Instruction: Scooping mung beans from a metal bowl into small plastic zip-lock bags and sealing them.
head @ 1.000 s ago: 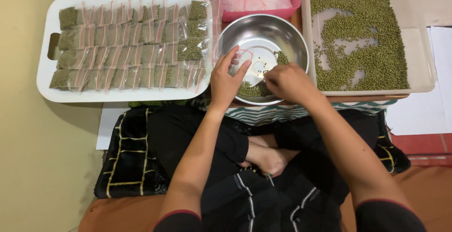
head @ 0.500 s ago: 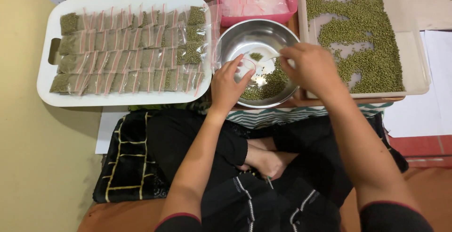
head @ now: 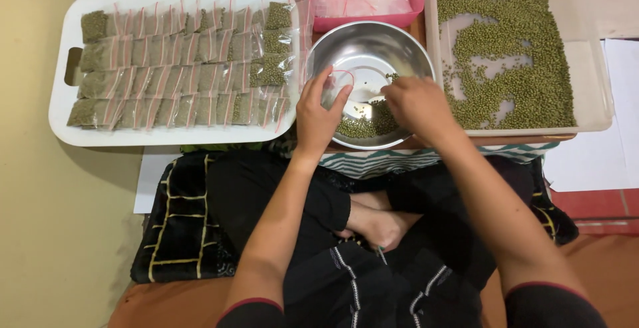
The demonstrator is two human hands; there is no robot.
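Left hand (head: 319,116) pinching clear bag (head: 338,88), steel bowl (head: 370,81), probably floor-level trays

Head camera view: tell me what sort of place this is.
Likely a home floor used for hand-packing. The person sits cross-legged on a mat, hands over a steel bowl, between a white tray of filled bags and a tray of green beans.

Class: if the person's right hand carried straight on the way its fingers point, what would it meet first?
The right hand points left across the steel bowl, so it would likely first meet the small clear bag in the left hand; depth is uncertain.
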